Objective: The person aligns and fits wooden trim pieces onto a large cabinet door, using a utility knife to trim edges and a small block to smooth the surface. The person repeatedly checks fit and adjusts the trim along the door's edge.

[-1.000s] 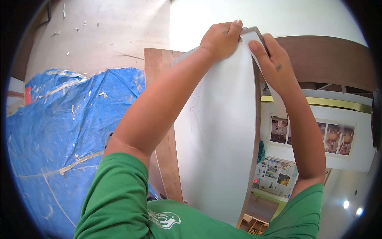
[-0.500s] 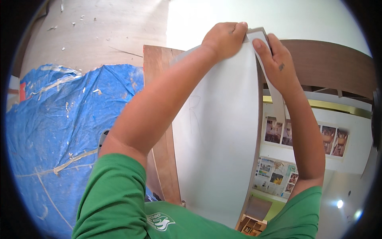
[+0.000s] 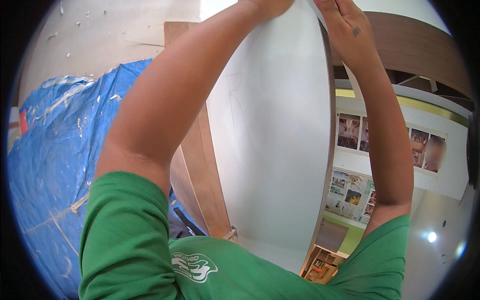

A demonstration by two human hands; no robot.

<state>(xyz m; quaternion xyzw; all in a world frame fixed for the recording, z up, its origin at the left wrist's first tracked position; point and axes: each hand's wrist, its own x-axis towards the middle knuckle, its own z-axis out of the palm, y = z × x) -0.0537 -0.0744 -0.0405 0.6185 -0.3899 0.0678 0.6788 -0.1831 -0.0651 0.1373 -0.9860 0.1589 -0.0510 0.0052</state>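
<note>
A white panel (image 3: 272,130) with a brown edge (image 3: 326,150) stretches up in front of me, with a pencil mark on its left part. My left hand (image 3: 272,6) lies against the panel's far end; its fingers are cut off by the top of the picture. Beside the panel's right edge, my right hand (image 3: 350,35) is closed, thumb opposite fingers, on a pale thin edging strip. Part of the strip (image 3: 353,80) shows next to my right wrist, hanging down. The fingertips of this hand are also cut off.
Left of the panel are a wooden board (image 3: 202,165) and a wrinkled blue tarp (image 3: 65,150) with scraps and tape on it. To the right hang a brown panel (image 3: 415,42), a wall with photographs (image 3: 348,132) and a newspaper sheet (image 3: 350,195). A lamp (image 3: 432,237) glows.
Both hands have moved up the picture, so the fingers now pass out at the top. The panel's far corner, visible before, is out of view.
</note>
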